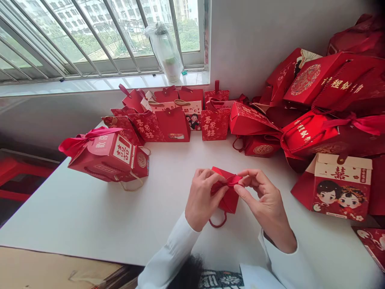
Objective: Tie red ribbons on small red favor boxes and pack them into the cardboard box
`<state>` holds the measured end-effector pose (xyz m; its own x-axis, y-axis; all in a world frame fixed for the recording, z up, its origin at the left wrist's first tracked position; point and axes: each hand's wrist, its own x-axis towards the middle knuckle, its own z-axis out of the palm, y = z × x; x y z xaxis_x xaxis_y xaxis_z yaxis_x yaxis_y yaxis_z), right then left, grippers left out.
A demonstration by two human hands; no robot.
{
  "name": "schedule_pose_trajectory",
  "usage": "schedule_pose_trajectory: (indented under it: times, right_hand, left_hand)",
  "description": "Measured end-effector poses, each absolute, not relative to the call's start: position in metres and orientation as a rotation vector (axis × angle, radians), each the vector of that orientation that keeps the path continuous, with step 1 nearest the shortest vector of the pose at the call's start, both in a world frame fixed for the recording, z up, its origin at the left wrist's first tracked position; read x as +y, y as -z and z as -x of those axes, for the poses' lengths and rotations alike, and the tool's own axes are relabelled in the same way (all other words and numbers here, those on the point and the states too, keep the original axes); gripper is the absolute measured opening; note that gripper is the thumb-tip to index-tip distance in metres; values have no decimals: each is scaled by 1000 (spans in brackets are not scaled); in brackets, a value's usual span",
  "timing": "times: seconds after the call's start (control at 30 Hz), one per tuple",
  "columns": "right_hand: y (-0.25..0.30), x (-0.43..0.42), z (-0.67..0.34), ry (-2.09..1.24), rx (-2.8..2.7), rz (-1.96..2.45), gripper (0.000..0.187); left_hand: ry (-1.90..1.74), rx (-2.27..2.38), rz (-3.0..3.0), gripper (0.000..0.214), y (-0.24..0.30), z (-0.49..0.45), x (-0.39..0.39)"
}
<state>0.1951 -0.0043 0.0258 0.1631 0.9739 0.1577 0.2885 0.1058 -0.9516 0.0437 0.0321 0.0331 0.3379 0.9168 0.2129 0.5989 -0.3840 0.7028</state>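
A small red gift box [231,198] with a red ribbon and a cord loop rests on the white table [90,216] in front of me. My left hand [203,198] is closed, its fingers pinching the ribbon at the box's top left. My right hand [264,202] pinches the ribbon from the right side. Both hands touch the box, and white sleeves cover my wrists.
A larger red box with a ribbon bow [110,154] lies at the left. A row of small red gift bags [174,120] stands by the wall under the window. Piled red boxes [325,104] and a cartoon-couple box [338,188] fill the right side.
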Motion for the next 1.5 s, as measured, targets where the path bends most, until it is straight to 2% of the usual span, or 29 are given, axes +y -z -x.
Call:
schedule_pose_trajectory:
  times: [0.23, 0.43, 0.67, 0.87, 1.0, 1.17, 1.5]
  right_hand:
    - [-30, 3, -195, -739, -1292, 1427, 17]
    - [-29, 20, -198, -772, -1309, 1389, 23]
    - [-27, 32, -195, -868, -1229, 1344, 29]
    - [-30, 28, -195, -928, -1252, 1312, 31]
    - [-29, 18, -208, -817, -1501, 1403, 30]
    - [-28, 2, -210, -596, -1756, 1513, 5]
    - [-19, -17, -196, -410, -1848, 1438, 11]
  left_hand:
    - [-692, 1262, -2109, 25, -37, -36, 40]
    - [-496, 1170, -2159, 32, -45, -30, 47]
    - [-388, 1162, -2167, 34, -46, -35, 48]
    - [-505, 1336, -2136, 25, -38, -46, 45]
    - [-479, 1329, -2084, 31, -39, -44, 47]
    - [-472, 1321, -2085, 37, -41, -43, 50]
    - [-500, 1447, -2094, 38, -35, -52, 44]
